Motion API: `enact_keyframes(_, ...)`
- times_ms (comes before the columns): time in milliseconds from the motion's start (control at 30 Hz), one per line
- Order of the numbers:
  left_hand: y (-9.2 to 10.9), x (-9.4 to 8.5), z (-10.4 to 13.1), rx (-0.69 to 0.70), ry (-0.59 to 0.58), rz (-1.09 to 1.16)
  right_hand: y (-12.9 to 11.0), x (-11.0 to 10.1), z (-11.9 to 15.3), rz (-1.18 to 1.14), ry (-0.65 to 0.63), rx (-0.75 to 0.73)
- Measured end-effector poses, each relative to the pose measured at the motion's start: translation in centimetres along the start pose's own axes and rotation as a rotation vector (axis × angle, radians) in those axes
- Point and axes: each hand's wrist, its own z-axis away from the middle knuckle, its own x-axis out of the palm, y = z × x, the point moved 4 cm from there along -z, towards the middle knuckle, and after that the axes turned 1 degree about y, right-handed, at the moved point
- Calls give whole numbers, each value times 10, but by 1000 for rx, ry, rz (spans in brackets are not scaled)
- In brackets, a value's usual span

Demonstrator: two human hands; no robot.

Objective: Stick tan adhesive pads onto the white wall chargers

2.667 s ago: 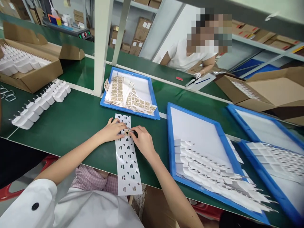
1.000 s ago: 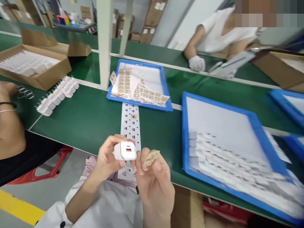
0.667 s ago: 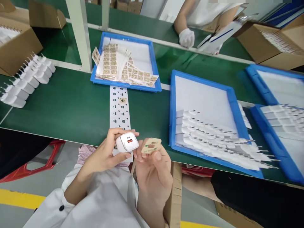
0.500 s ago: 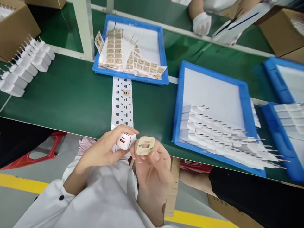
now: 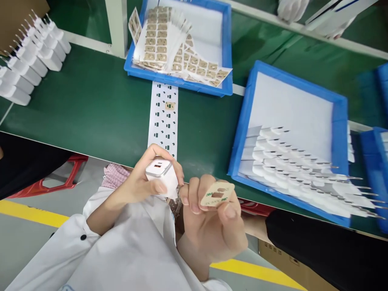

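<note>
My left hand (image 5: 148, 173) is wrapped round a white charger plug (image 5: 163, 178), its face with a red port and a smaller slot turned up. To the right, my right hand (image 5: 215, 222) pinches a beige square sticker (image 5: 217, 194) between thumb and fingers. The sticker has cut-out holes and small green marks. Its fingers come close to the charger's lower end; whether they touch cannot be made out. Beyond my hands a white sticker strip (image 5: 162, 125) lies on the green table, with a single beige sticker (image 5: 170, 106) left on it among cut-outs.
A blue tray (image 5: 178, 83) at the back holds stacked sticker sheets (image 5: 156, 36). On the right, another blue tray (image 5: 241, 137) carries rows of white chargers (image 5: 285, 178) with prongs. More chargers (image 5: 33, 60) stand at the left. A co-worker's gloved hand (image 5: 292, 9) shows across the table.
The sticker in my right hand has moved right, away from the charger, and tilted. My left hand has turned the charger so its port face points more upward. The view has shifted.
</note>
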Motion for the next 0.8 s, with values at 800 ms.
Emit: enact_keyframes(800,-5,11,8,169,41,-59,16,25,6,-231,-69,-19)
